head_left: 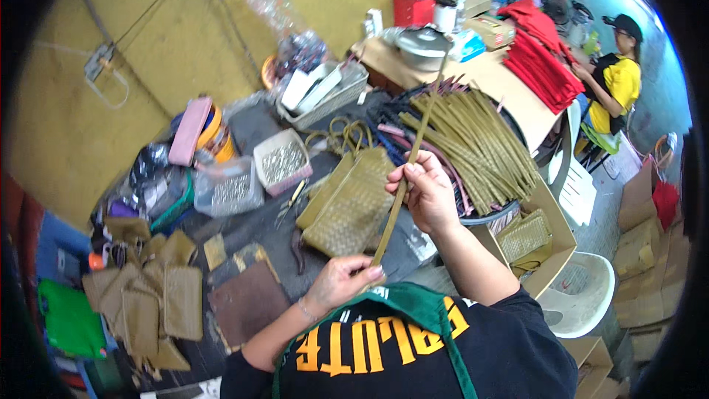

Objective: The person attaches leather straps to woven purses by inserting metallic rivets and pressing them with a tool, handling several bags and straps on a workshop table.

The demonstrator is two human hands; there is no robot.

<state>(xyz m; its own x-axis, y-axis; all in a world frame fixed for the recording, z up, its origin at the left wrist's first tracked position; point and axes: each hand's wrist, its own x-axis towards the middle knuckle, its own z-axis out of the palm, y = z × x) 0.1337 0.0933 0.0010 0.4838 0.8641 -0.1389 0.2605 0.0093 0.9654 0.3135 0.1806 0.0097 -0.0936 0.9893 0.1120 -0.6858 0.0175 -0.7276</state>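
A long, narrow olive strap (393, 220) runs slantwise in front of me, held by both hands. My left hand (341, 282) is closed on its lower end, close to my chest. Farther up, my right hand (427, 191) pinches the strap between thumb and fingers, and its far end reaches past the bundle. Just left of the strap lies an olive woven bag (347, 203) with thin looped handles. A thick bundle of similar olive straps (480, 144) rests in a round dark tub behind my right hand.
Two plastic boxes (284, 161) of small metal parts, pliers (290, 203) and a brown square board (249, 303) are on the dark table. Olive pieces (164, 303) pile at left. An open carton (557, 262) and a white stool (580, 295) stand right. A person (624, 81) sits beyond red straps (543, 74).
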